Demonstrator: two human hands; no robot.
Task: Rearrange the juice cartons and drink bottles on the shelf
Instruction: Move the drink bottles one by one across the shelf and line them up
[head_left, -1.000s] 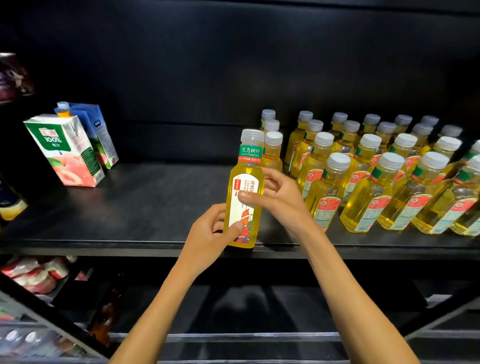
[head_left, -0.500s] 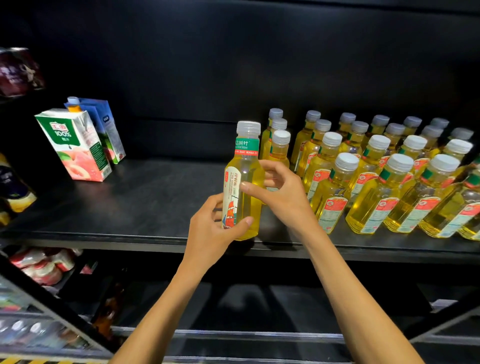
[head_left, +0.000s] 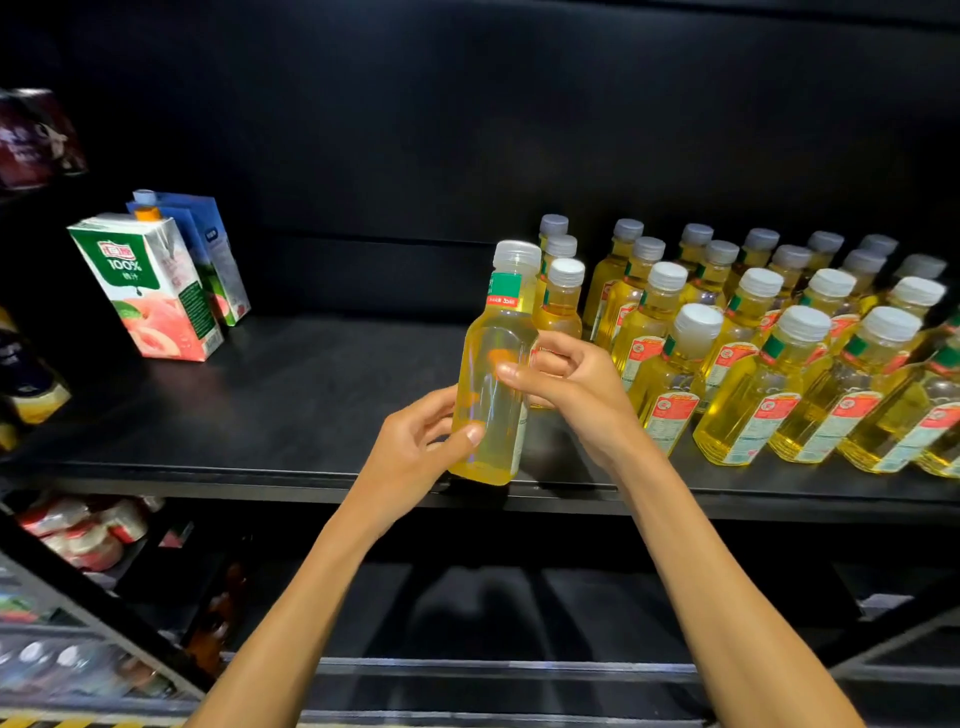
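While we turn the bottle (head_left: 493, 395) in both hands, its label, which faced us a second ago, has swung round to the right, and clear yellow now faces us; it is upright at the front edge of the shelf (head_left: 311, 395), just left of the bottle rows (head_left: 753, 364); our left grip (head_left: 410, 452) curls round its lower body; our right grip (head_left: 576, 395) pinches its middle; the cartons (head_left: 150, 296) stand well apart, far left; we judge its facing unfinished.

Blue carton (head_left: 217, 245) half hidden behind peach carton (head_left: 150, 291); rightmost bottles (head_left: 937, 413) cut by edge
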